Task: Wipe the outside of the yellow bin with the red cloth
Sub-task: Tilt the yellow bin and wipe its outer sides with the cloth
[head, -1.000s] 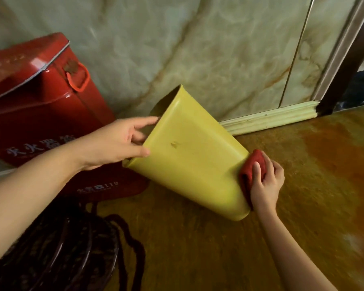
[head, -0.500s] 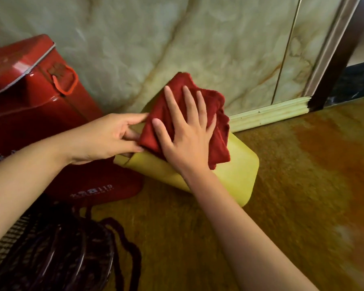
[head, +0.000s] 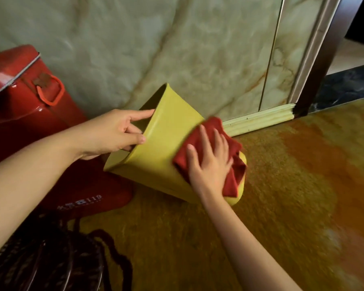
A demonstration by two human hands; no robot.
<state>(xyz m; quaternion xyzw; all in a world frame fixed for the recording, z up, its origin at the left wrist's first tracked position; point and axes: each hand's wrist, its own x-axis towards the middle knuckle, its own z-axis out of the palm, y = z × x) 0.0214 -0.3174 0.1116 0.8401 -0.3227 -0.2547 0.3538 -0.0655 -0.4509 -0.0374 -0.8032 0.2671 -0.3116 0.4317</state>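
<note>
The yellow bin [head: 160, 156] is tilted on the brown floor, its open mouth facing up and left, its base low on the right. My left hand [head: 116, 133] grips the bin's rim, thumb outside and fingers over the edge. The red cloth [head: 232, 150] lies bunched on the bin's upper side near the base. My right hand [head: 210, 162] presses flat on the cloth with fingers spread, holding it against the bin's outside.
A red metal box [head: 25, 106] with a handle stands against the marble wall at the left, touching the bin's lower side. A dark woven bag [head: 46, 259] with straps lies at the bottom left. A pale skirting board [head: 261, 118] and door frame [head: 324, 55] are behind.
My right hand has slid the cloth from the bin's rim down its upper side to the base end. One second ago it was at the bottom face. My left hand keeps its grip on the rim.
</note>
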